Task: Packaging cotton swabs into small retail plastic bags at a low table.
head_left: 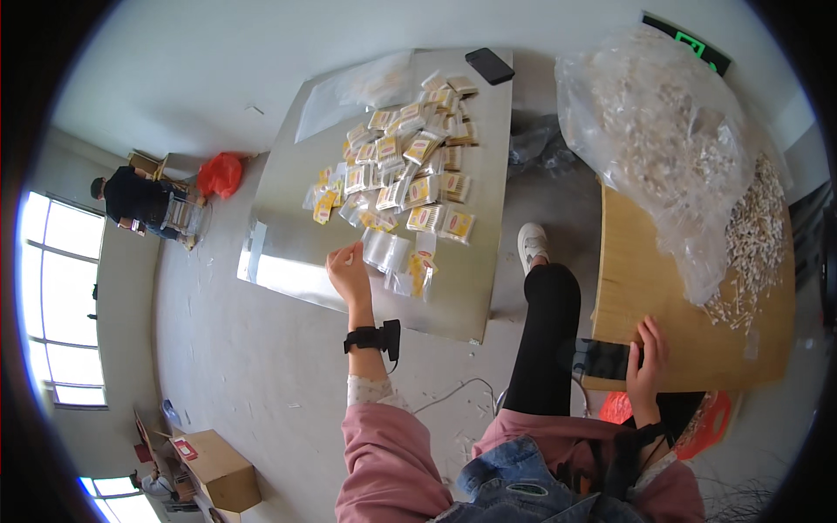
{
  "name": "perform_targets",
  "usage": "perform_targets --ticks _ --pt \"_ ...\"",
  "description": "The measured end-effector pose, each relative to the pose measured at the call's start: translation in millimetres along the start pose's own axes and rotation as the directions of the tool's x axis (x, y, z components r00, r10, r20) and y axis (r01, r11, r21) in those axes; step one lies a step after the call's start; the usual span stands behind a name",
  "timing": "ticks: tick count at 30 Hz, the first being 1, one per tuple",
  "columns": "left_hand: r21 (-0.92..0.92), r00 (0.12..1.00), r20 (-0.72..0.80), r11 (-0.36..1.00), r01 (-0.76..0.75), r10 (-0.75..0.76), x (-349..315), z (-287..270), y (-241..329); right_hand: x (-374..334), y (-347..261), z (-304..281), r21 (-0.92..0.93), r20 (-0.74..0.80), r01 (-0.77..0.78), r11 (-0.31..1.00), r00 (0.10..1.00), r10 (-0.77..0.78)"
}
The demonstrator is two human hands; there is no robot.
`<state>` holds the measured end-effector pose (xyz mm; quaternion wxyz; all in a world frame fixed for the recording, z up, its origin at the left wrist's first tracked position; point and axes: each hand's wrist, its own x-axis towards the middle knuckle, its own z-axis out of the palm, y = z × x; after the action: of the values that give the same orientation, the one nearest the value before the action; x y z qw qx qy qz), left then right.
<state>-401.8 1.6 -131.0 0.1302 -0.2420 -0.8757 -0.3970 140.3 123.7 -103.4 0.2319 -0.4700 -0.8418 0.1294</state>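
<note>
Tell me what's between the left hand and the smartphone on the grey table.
A loose pile of clear cotton-swab packets lies between the left hand and the smartphone; the head view shows it.

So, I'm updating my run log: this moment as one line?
left hand: curled near clear bags; right hand: at wooden table, beside dark object; small packets: on grey table

out of my sight
whether my curled left fingers (342, 261) hold anything is hidden; my right fingers (652, 338) cover part of a dark slab (600, 359); print on the packets (421, 190) is too small.
</note>
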Motion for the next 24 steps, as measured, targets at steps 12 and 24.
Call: perform_targets --ticks 12,24 --pt "-0.681 0.715 0.683 0.485 0.548 0.151 -168.5 -127.6 179.0 -26.4 -86.2 -62.6 0.828 0.2 -0.175 0.532 0.98 0.01" --pt "-0.246 0.04 0.883 0.39 0.888 0.467 -308.0 -187.5 227.9 -89.1 -98.1 -151.1 0.662 0.737 -0.685 0.305 0.668 -0.101"
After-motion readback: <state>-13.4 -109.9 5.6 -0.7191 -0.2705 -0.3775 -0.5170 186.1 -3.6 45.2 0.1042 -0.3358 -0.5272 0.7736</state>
